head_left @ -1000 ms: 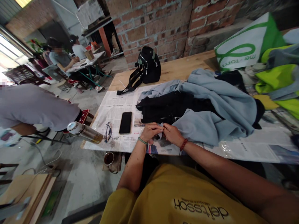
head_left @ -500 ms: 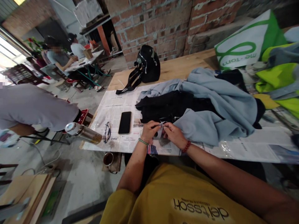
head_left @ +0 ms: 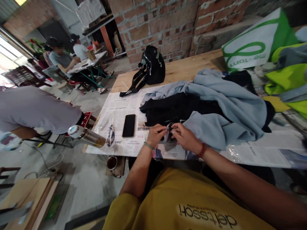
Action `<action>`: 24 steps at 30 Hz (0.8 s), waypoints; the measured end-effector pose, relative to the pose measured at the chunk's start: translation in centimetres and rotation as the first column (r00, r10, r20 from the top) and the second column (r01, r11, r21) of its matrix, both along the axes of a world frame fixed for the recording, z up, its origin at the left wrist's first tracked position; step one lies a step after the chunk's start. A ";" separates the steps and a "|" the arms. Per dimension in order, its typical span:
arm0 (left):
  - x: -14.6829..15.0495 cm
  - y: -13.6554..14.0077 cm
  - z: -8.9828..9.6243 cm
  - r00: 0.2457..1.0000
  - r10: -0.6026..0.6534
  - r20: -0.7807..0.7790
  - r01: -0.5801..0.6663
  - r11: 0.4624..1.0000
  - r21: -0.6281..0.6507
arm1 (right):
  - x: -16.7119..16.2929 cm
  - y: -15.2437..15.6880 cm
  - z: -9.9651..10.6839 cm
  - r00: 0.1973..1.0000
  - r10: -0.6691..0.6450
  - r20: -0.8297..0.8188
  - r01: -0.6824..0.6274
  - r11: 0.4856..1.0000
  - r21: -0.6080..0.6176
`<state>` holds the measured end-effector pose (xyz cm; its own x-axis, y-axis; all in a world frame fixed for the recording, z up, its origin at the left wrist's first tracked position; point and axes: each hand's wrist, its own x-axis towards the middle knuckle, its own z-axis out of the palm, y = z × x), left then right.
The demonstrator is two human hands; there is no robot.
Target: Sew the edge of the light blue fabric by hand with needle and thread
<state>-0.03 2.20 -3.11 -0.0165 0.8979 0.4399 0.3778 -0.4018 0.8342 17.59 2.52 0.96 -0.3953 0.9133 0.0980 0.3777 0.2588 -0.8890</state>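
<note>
My left hand [head_left: 154, 135] pinches the edge of a small piece of grey cloth [head_left: 165, 138] between thumb and fingertips. Close on its right, my right hand [head_left: 186, 138] has its fingers closed at the same edge, where a dark bit shows; any finer item there is too small to make out. Just beyond my hands lies a black garment [head_left: 168, 110], bunched together with light grey-blue fabric [head_left: 211, 127] that spreads to the right.
Newspaper [head_left: 131, 147] covers the table. Left of my hands are a phone [head_left: 129, 126], eyeglasses [head_left: 110, 135] and a glass flask [head_left: 87, 136]. A black bag [head_left: 153, 65] and a white-green bag [head_left: 254, 44] stand behind. A co-worker [head_left: 38, 108] sits at left.
My right hand has shifted slightly right and turned, its fingers more curled. A dark bit now shows at the cloth's edge by its fingertips. My left hand keeps its pinch.
</note>
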 end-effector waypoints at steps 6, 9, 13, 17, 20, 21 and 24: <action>0.2 0.1 0.1 1.000 0.002 -0.026 -0.001 0.997 0.071 | 2.2 2.0 3.2 0.987 -0.160 0.024 0.136 0.904 0.406; 0.4 0.0 0.1 0.999 -0.013 -0.042 0.017 0.996 0.092 | 1.1 3.9 3.0 0.996 -0.084 -0.017 0.085 0.953 0.291; 0.1 0.1 -0.1 0.999 0.029 -0.034 -0.026 0.997 0.078 | -0.3 5.0 1.6 1.000 0.018 -0.002 -0.018 1.000 0.008; 0.0 0.3 -0.3 0.998 0.057 -0.031 -0.055 0.997 0.063 | 0.1 4.0 0.5 0.996 0.087 0.003 -0.086 0.992 -0.097; 0.2 0.4 -0.2 0.999 0.017 -0.045 -0.016 0.999 0.043 | 0.6 3.5 0.1 0.998 0.053 0.037 -0.051 0.997 -0.059; 0.3 0.4 -0.2 0.999 0.003 -0.048 -0.001 0.999 0.036 | 0.7 3.5 0.0 0.999 0.014 0.041 -0.012 1.000 -0.026; 0.5 0.4 0.1 0.999 -0.017 -0.042 0.018 1.000 0.018 | 0.6 3.9 -0.2 0.999 -0.019 0.033 0.015 0.995 0.103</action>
<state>0.46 2.61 -3.05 0.0182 0.8896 0.4563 0.4048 -0.4239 0.8102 18.19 6.39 0.75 -0.3845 0.9058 0.1781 0.4119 0.3410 -0.8450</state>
